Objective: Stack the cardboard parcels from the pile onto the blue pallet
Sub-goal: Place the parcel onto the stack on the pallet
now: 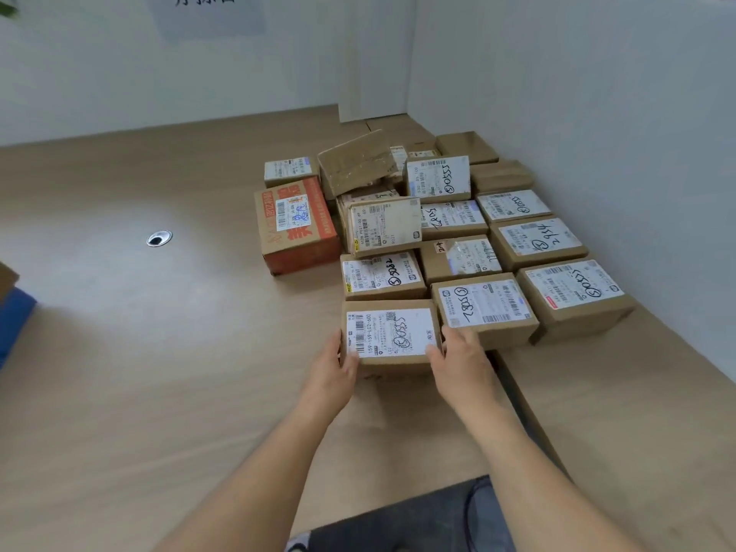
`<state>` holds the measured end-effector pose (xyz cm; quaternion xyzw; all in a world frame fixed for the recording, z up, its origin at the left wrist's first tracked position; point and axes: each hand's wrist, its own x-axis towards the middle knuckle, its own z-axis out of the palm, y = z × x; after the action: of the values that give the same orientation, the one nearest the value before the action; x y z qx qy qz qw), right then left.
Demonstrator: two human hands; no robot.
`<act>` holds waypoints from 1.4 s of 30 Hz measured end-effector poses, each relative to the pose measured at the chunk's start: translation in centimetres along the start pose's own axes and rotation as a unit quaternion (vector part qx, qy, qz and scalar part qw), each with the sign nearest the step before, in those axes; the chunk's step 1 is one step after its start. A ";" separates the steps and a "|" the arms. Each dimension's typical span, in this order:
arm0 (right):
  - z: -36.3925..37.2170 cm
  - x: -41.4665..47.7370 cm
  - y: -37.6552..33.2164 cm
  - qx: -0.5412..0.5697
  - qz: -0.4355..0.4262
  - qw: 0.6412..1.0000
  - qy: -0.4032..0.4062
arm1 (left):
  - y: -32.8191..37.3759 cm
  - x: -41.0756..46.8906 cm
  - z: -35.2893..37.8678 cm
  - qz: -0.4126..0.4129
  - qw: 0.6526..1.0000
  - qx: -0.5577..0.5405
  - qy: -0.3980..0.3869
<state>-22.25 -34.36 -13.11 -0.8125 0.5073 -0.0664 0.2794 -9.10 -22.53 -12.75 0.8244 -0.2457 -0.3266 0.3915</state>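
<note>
A pile of several cardboard parcels [458,217] with white shipping labels covers the far right corner of a wooden table. The nearest parcel [392,332], a small brown box with a barcode label, sits at the front of the pile. My left hand [338,362] grips its left side and my right hand [458,358] grips its right side. A blue edge [14,320] shows at the far left, possibly the pallet, mostly out of view.
An orange printed box [296,225] stands at the pile's left. A round metal cable hole [159,237] lies in the wooden table [159,352]. White walls [557,93] close in the corner behind and right of the pile. A gap [513,388] splits two tabletops.
</note>
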 end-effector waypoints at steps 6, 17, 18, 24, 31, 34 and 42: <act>0.0 -0.7 1.9 0.145 -0.003 0.983 -0.112 | -0.7 -1.7 0.4 -0.031 0.997 -0.066 0.019; -0.6 -1.6 1.0 0.209 -0.088 0.954 -0.198 | -1.9 -4.6 -1.9 0.008 0.995 -0.099 0.030; -0.7 -1.7 0.4 0.211 -0.103 0.952 -0.194 | -2.0 -4.9 -2.4 0.012 0.993 -0.106 0.044; 0.0 -2.1 -3.8 0.230 -0.182 0.936 -0.196 | -3.3 -6.8 -6.4 0.025 0.985 -0.121 0.121; 2.5 -4.7 -9.8 0.252 -0.249 0.914 -0.197 | -6.3 -10.0 -12.3 0.032 0.973 -0.135 0.183; 3.8 -6.6 -13.0 0.251 -0.275 0.907 -0.197 | -8.0 -11.6 -15.5 0.050 0.971 -0.126 0.196; 9.0 -12.8 -22.6 0.278 -0.313 0.881 -0.220 | -13.1 -17.1 -25.9 0.062 0.964 -0.116 0.233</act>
<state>-7.02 -12.37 -6.61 -0.8119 0.1128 -0.1085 0.5624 0.37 8.83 -4.97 0.8099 -0.1593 -0.1267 0.5501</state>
